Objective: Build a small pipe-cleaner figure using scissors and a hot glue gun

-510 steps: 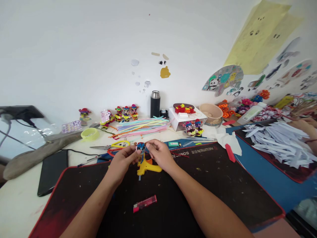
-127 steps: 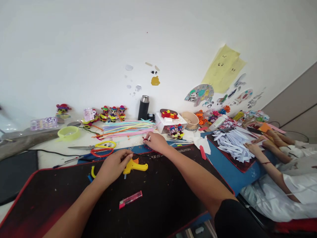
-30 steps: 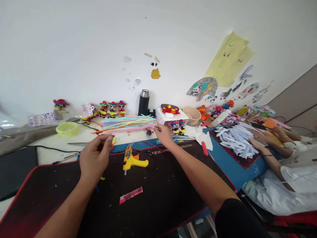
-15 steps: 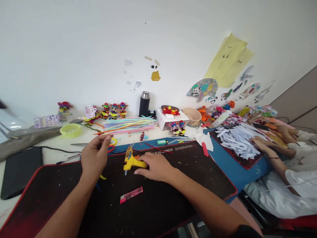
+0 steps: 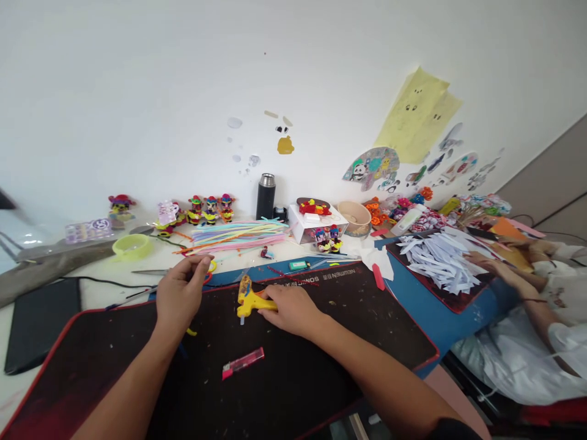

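Observation:
My right hand (image 5: 293,310) has its fingers and thumb closed round the end of a yellow hot glue gun (image 5: 251,302), just above the black mat (image 5: 302,373). A stub of glue stick shows at the gun's near side. My left hand (image 5: 180,294) is raised over the mat's far left part, thumb and fingers pinched together; whatever they hold is hidden or too small to name. Partly behind it lie scissors with orange-yellow handles (image 5: 211,269). Closer to me, a pink transparent case (image 5: 243,363) rests on the mat.
Pastel pipe cleaners (image 5: 241,233) lie along the back, near a black flask (image 5: 265,197) and small pipe-cleaner figures (image 5: 210,210). A white box (image 5: 316,225) carries red-yellow pieces. To the right, a co-worker's hands touch a heap of white paper strips (image 5: 440,260). A black tablet (image 5: 43,324) lies left.
My right thumb and fingers have closed on the glue gun, which has shifted a little to the right. My left hand stays pinched and has hardly moved.

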`<state>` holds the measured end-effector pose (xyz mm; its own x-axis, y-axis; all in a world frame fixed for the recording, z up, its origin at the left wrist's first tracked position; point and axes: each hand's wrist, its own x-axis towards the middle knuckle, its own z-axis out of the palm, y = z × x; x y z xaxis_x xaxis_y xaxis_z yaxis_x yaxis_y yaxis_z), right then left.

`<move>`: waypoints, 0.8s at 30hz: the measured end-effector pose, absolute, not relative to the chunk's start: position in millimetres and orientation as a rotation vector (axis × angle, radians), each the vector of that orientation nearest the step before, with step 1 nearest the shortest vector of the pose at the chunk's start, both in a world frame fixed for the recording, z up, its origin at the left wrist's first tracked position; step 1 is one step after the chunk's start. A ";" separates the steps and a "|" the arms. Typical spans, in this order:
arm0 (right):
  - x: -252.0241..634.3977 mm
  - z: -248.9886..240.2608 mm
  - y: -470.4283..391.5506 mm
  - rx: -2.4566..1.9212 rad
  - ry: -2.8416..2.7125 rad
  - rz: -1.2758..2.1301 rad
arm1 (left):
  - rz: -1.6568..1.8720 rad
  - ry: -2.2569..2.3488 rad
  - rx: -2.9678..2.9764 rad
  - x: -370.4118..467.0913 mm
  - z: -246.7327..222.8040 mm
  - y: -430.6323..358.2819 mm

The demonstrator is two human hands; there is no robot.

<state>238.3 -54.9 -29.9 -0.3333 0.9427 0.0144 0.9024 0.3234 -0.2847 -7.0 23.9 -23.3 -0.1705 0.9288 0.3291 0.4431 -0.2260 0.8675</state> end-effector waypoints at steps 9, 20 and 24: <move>288.3 -11.1 -81.9 -1.771 -2.474 0.390 | 1.340 1.555 1.671 -2.8 -25.2 24.0; 274.9 -19.4 -76.9 -1.753 -2.451 0.382 | 1.303 1.589 1.679 -3.8 -23.0 22.9; 271.1 -23.2 -73.5 -1.733 -2.367 0.431 | 1.303 1.584 1.687 -3.4 -22.0 22.4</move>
